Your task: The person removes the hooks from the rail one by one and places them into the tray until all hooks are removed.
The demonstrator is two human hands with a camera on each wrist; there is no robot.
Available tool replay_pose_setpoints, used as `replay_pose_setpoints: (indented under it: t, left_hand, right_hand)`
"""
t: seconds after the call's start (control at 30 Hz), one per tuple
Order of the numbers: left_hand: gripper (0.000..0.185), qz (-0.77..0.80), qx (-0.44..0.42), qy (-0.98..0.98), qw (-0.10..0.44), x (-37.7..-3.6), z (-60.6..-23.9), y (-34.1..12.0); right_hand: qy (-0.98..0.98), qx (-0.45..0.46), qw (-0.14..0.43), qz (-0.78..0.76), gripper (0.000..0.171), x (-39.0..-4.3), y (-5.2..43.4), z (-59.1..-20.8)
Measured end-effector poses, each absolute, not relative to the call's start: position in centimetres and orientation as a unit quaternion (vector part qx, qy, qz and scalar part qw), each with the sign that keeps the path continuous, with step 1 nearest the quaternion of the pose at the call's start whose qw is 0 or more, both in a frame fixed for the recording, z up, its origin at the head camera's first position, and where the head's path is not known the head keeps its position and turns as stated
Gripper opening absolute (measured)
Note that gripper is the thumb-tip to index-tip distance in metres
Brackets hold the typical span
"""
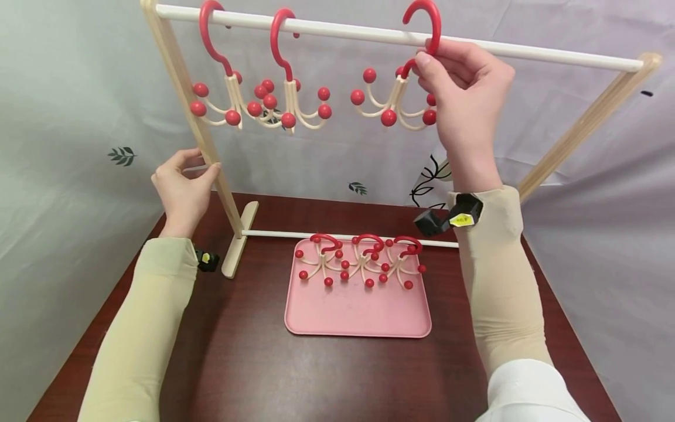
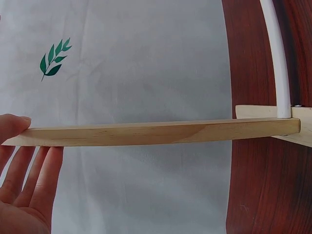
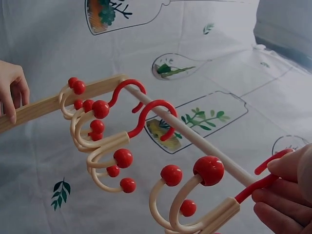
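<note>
The right hand (image 1: 464,99) covers the neck of the third hanger (image 1: 401,88) and some of its arms, so the head view does not show exactly how the fingers close on it. In the right wrist view that hand (image 3: 287,195) is cut by the right and bottom edges. In the left wrist view the left hand (image 2: 22,180) is cut at the left and bottom edges; the post (image 2: 156,132) hides part of its fingers. Where the hangers on the tray (image 1: 358,310) overlap, their arms cannot be told apart.
</note>
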State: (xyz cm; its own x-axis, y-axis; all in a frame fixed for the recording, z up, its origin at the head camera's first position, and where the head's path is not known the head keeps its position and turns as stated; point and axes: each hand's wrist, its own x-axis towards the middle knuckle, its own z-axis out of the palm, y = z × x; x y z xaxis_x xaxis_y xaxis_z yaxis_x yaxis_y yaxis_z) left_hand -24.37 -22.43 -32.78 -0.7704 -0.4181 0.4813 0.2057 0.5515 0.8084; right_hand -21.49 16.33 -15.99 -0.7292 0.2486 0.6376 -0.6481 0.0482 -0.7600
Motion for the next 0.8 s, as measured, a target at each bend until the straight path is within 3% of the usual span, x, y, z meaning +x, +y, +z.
replay_pose_setpoints:
  t: [0.8]
  left_hand:
    - [0.036,-0.468,0.067,-0.814,0.337,-24.3,-32.9,-22.5]
  right_hand:
    - [-0.675,0.145,0.311,0.653,0.020,-18.0,16.9,-19.0]
